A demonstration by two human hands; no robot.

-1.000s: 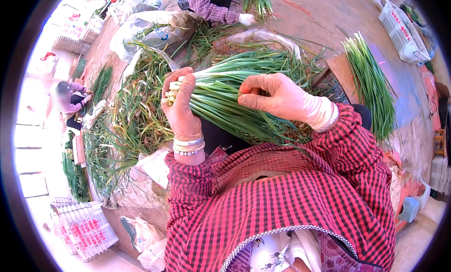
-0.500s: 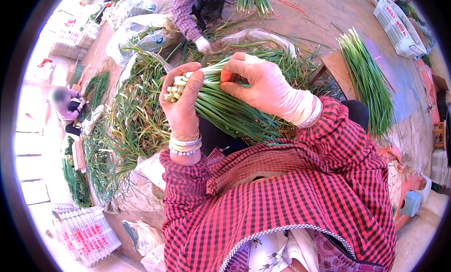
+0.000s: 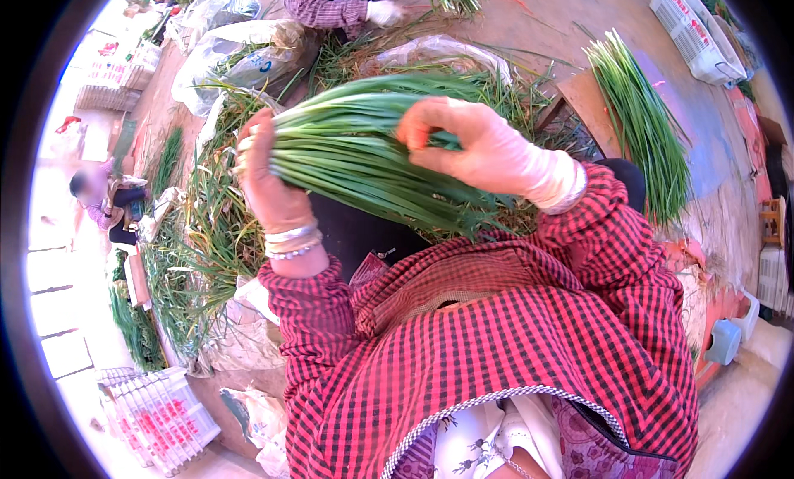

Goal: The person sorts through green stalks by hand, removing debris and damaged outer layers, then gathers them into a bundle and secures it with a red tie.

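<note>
My left hand, in a pale glove, is closed round the pale stem end of a bunch of Chinese chives. The green leaves stretch rightward across my lap, fanning out toward their tips. Over the middle of the bunch is my right hand, also gloved, its thumb and fingers curled in against the leaves. The fingertips are slightly smeared, and a bit of red-orange shows there. Whatever they pinch is too small to make out. Below and beyond the bunch lies a heap of loose chives and trimmings.
To the right, a long chive bunch rests on a low wooden stool. A co-worker's gloved hand is beyond the heap, beside clear plastic bags. White crates stand far right, others lower left.
My left hand has moved left, and the bunch now spreads longer between my hands. My right hand has shifted slightly right. The co-worker's hand has moved away from the heap.
</note>
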